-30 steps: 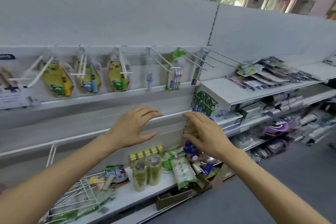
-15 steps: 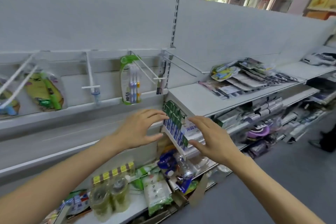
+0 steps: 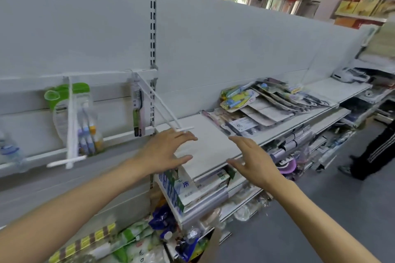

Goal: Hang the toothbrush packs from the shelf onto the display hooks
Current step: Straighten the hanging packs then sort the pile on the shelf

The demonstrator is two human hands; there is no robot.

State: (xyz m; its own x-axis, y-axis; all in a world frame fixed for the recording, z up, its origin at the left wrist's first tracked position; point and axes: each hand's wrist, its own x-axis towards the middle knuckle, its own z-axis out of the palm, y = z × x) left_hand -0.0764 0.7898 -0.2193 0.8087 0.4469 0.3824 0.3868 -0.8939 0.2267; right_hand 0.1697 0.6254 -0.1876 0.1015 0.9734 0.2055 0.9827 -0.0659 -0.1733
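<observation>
L hand (image 3: pixel 164 151): released, fingers spread, holding nothing; hovers over front-left corner of the shelf (image 3: pixel 205 145), just below tip of the empty hook (image 3: pixel 164 109).
R hand (image 3: pixel 254 162): released too, palm turned inward, nothing in it; over shelf's front edge, apart from L hand.
Toothbrush packs (image 3: pixel 256 109): loose pile lying flat on shelf, to the R of & beyond both hands, overlapping; yellow pack on top at the back.
Hooks, L bay: green-top pack (image 3: pixel 72 113) hangs on 1 hook w/ several brushes; single slim brush pack (image 3: pixel 137 111) hangs at the rail next to the upright.
Below shelf: boxed goods (image 3: pixel 192 190), stacked.
Far R: a person's dark trouser leg (image 3: pixel 376 151) in the aisle.
</observation>
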